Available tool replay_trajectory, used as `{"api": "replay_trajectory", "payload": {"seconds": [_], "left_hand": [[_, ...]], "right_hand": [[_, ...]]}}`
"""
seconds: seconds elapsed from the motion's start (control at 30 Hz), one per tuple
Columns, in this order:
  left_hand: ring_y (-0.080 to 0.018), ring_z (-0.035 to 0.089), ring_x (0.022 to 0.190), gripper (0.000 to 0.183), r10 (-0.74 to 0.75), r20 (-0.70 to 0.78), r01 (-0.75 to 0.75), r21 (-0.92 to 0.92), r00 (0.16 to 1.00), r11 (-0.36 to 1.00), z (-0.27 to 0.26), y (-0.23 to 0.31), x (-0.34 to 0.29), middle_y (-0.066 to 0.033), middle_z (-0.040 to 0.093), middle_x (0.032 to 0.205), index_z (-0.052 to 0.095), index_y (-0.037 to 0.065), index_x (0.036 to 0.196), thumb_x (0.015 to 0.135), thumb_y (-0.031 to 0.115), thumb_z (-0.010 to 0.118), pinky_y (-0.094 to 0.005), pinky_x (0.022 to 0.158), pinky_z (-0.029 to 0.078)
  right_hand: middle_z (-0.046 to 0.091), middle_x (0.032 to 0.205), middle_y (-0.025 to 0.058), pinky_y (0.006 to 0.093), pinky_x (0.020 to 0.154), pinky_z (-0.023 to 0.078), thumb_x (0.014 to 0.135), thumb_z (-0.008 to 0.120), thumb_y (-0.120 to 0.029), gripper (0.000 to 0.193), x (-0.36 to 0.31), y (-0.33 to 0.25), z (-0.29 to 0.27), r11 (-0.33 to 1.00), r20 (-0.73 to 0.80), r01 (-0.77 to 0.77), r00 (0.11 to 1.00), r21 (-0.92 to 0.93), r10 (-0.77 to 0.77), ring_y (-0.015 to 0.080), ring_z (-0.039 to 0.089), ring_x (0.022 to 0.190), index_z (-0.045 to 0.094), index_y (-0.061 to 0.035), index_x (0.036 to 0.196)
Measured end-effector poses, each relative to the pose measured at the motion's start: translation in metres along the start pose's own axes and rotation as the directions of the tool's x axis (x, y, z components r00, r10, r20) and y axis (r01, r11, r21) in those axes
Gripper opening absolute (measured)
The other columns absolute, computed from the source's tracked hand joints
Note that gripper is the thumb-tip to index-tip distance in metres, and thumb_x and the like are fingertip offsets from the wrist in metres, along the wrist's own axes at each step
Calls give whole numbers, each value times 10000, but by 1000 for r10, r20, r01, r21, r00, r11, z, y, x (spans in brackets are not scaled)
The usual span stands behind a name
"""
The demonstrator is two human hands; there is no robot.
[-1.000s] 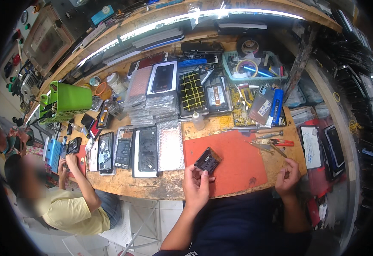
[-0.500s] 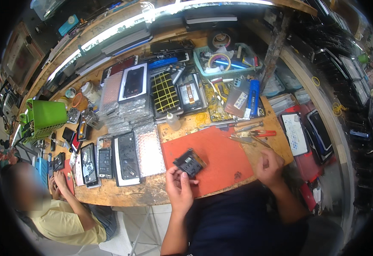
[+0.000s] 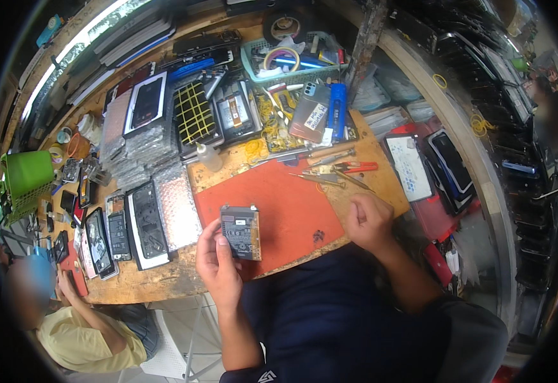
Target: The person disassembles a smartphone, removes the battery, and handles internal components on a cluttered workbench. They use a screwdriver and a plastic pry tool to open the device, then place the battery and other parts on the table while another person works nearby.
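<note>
The left hand (image 3: 218, 265) grips an opened phone (image 3: 240, 231), its dark insides and circuitry facing up, held over the near edge of the orange mat (image 3: 279, 204). The right hand (image 3: 368, 220) rests curled into a loose fist on the mat's right corner, holding nothing visible. Farther back, a pale green basket (image 3: 253, 67) holds coiled cables and small tools.

You sit at a cluttered wooden workbench (image 3: 164, 281) with a curved front edge. A long strip light (image 3: 93, 32) glows along its far side. To your right, dark shelves (image 3: 534, 191) stand packed. Pale floor tiles (image 3: 183, 325) show below the bench.
</note>
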State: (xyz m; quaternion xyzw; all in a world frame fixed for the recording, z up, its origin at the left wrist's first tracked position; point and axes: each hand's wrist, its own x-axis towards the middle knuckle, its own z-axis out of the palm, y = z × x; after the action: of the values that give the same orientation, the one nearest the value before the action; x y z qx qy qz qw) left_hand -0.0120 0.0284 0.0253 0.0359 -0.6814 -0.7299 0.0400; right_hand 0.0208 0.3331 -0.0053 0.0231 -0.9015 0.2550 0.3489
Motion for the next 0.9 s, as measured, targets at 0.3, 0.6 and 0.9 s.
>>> {"api": "replay_trajectory", "payload": {"seconds": [0.3, 0.6, 0.9], "left_hand": [[-172, 727, 831, 510, -22, 61, 35, -211, 998, 977, 20, 1, -9, -122, 737, 1074, 455, -44, 1515, 1082, 119, 670, -252, 672, 592], [-259, 774, 989, 466, -76, 80, 96, -279, 994, 956, 13, 0, -17, -213, 727, 1234, 472, -64, 1494, 1080, 53, 651, -326, 815, 675], [-277, 772, 992, 379, -104, 100, 133, -363, 990, 922, 8, -2, -19, -189, 716, 1207, 473, -41, 1432, 1085, 18, 612, -347, 833, 676]], "right_hand": [[576, 696, 91, 409, 539, 467, 824, 684, 29, 129, -1, 3, 4, 1000, -31, 24, 999, -3, -24, 294, 595, 561, 676, -24, 941], [546, 668, 70, 388, 528, 446, 845, 673, 47, 131, -3, 4, 6, 1000, -20, 9, 1000, 15, -9, 252, 566, 535, 675, -12, 962], [526, 650, 69, 401, 522, 426, 843, 680, 51, 137, -5, 6, 8, 1000, -24, -1, 1000, 15, 1, 259, 543, 522, 679, -14, 963]]}}
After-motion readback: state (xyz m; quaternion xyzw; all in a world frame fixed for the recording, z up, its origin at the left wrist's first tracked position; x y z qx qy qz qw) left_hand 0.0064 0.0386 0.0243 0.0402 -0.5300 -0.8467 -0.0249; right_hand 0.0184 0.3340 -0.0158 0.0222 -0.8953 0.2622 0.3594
